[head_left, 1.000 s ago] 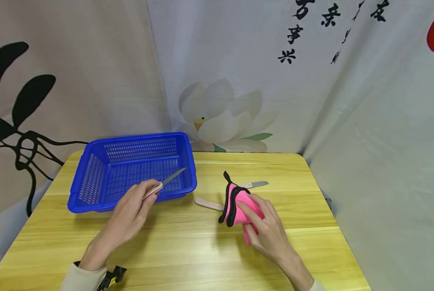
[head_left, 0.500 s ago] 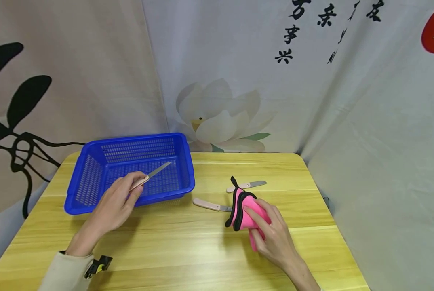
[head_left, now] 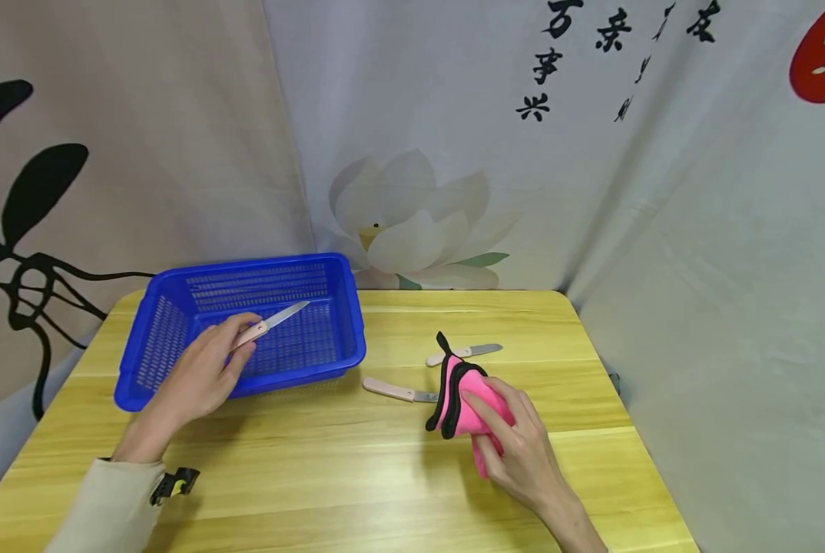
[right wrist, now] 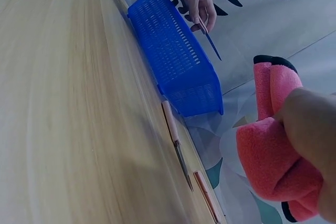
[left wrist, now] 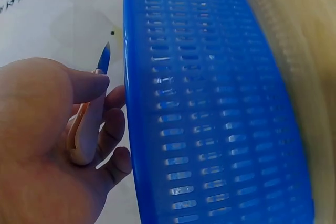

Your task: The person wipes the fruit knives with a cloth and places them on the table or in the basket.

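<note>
My left hand [head_left: 201, 367] pinches the pale pink handle of a small knife [head_left: 272, 323] above the blue basket [head_left: 357, 338], its blade pointing away to the right. In the left wrist view the thumb presses that knife's handle [left wrist: 90, 124] beside the basket wall [left wrist: 210, 108]. My right hand [head_left: 523, 445] grips a folded pink cloth [head_left: 478, 403] with black edging, held above the table. Two more knives lie on the table near the cloth: one knife [head_left: 392, 389] has its blade tip hidden behind it, the other knife [head_left: 471, 352] lies farther back.
The wooden table [head_left: 329, 476] bears the basket at its back left. A printed curtain [head_left: 419, 92] hangs right behind the table's far edge, and another light curtain panel [head_left: 717, 269] runs along the right side.
My left hand has carried the knife leftward from the basket's front rim to over its inside. The right hand with the cloth has shifted slightly right, baring more of the two lying knives.
</note>
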A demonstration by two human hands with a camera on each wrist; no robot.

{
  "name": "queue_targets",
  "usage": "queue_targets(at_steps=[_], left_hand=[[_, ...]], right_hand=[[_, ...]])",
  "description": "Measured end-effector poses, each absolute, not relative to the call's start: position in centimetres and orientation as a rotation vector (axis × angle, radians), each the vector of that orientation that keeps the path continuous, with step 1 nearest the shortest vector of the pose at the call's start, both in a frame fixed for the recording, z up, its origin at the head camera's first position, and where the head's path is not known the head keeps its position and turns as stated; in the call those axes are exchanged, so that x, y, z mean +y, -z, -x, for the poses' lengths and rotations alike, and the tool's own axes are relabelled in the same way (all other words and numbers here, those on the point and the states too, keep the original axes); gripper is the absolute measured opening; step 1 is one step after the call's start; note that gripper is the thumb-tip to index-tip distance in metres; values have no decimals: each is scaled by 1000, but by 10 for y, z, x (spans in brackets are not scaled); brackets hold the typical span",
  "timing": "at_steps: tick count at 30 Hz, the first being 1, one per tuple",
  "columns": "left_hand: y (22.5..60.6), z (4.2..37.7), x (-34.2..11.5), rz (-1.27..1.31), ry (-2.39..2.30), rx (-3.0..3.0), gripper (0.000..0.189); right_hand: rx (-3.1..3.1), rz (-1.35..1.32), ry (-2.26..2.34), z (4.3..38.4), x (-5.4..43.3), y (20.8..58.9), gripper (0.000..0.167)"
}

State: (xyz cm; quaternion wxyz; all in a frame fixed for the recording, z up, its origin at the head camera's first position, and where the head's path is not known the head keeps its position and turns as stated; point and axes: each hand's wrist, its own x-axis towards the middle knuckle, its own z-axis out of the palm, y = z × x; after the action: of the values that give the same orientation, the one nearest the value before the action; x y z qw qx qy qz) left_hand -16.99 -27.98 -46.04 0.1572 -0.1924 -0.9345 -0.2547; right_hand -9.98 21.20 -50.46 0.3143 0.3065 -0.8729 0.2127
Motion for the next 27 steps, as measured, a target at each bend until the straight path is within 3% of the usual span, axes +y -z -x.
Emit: queue_targets(at_steps=[11,27], left_hand=[[457,184,-291,526,679,-2714,36],[457,184,-286,422,692,-2778,52]], right_hand=[[-2319,-808,-566,101,209,501,64],[-2343,-805,-588,100,208,505,67]])
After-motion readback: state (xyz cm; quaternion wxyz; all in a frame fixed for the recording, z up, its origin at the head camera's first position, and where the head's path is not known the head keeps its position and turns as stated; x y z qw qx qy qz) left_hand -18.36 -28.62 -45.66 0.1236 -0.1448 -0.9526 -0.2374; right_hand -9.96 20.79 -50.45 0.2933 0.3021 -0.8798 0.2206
